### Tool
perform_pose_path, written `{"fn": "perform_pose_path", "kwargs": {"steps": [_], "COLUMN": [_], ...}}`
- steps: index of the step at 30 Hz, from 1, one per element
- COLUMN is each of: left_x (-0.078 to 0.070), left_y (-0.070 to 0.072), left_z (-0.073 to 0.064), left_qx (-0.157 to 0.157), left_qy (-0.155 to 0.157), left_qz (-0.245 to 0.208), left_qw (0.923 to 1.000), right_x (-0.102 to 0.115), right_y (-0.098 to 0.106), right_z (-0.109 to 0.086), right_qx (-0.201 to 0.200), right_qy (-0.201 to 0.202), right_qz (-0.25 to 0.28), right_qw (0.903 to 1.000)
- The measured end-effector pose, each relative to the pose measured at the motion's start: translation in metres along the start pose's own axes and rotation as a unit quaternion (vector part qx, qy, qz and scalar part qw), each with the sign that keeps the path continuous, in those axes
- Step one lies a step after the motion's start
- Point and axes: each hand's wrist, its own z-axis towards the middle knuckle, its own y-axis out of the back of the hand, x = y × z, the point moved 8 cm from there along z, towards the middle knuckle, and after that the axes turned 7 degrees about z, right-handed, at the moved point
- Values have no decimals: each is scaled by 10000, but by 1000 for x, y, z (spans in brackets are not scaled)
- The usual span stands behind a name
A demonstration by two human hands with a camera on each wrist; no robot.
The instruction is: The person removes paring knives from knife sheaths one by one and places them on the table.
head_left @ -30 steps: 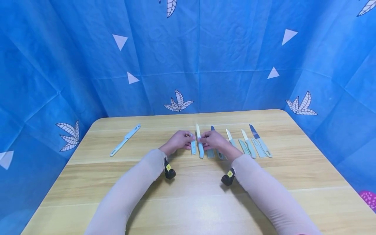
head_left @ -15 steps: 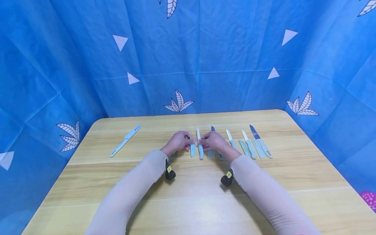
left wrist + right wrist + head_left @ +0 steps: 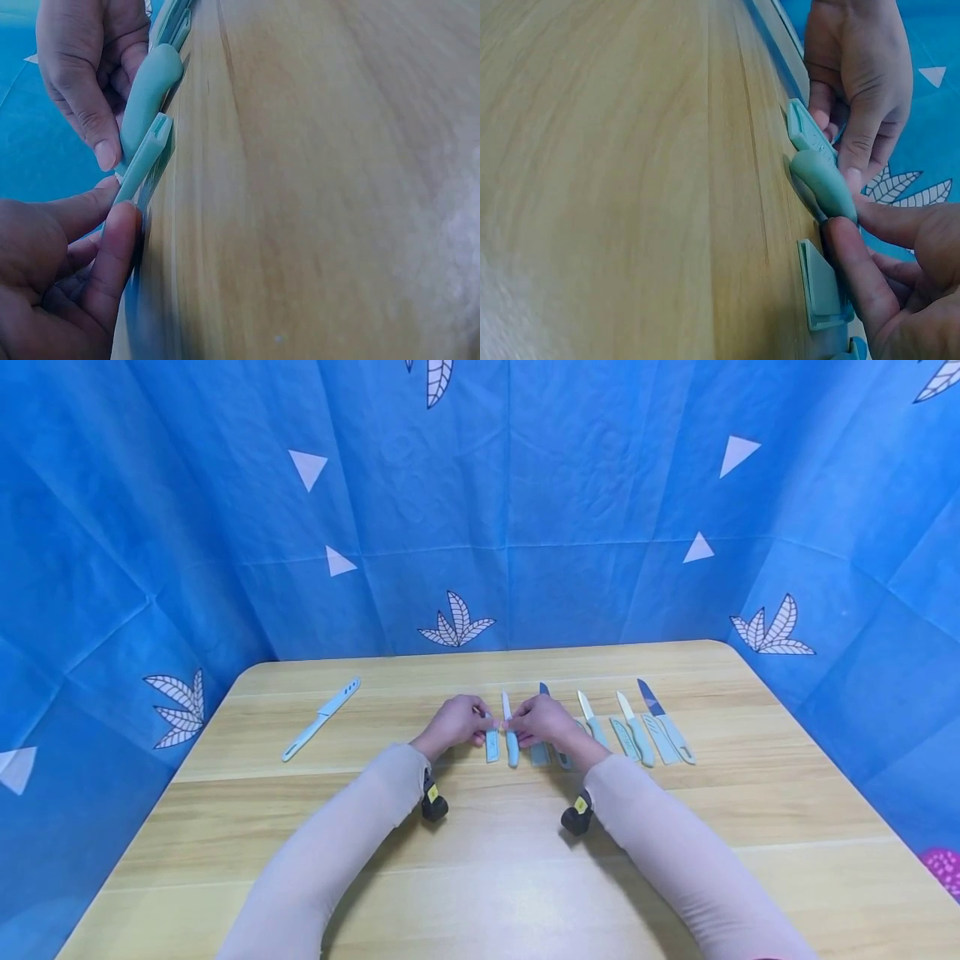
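In the head view my left hand (image 3: 457,724) pinches a pale blue-green blade sheath (image 3: 492,748) between thumb and fingertips. Just right of it, my right hand (image 3: 546,720) pinches a small knife by its pale blue-green handle (image 3: 513,750), its light blade (image 3: 506,702) pointing away from me. Sheath and knife lie side by side, close over the table. The left wrist view shows the sheath's slotted end (image 3: 159,127) beside the rounded knife handle (image 3: 150,94). From the right wrist, the handle (image 3: 823,184) sits at my fingertips; the blade is hidden there.
A sheathed knife (image 3: 321,718) lies on the wooden table (image 3: 480,868) at the left. Right of my hands is a row: a dark-bladed knife (image 3: 543,688), a sheath (image 3: 540,755), light-bladed knives (image 3: 636,731) and another dark-bladed knife (image 3: 666,720). A blue curtain (image 3: 480,510) hangs behind.
The sheath and the knife have shifted slightly toward me, and the blade tip sits a little lower in view. Both hands keep their pinch and have barely moved.
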Motion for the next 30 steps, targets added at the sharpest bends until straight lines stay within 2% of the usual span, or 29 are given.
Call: {"fn": "perform_pose_path", "kwargs": {"steps": [5,11,19,26,30], "left_x": [-2,-3,-8,-9,-9], "left_y": [0,-2,-5,-4,-5], "left_z": [0,-1,-1,0,0], "left_qx": [-31,-3,43,-65,-63], "left_qy": [-34,-77,-281,-321,-329], "left_qz": [147,95,268,591,612], "left_qw": [9999,9999,9992,9977,9976], "right_x": [-1,0,0,-1,-1], "right_y": [2,3,4,4,3], "right_z": [1,2,3,2,3], "right_qx": [-111,-159,-225,-254,-242], "right_qy": [8,-18,-76,-110,-60], "right_qz": [-152,-344,-575,-479,-462], "right_qw": [9998,9993,9981,9985,9986]}}
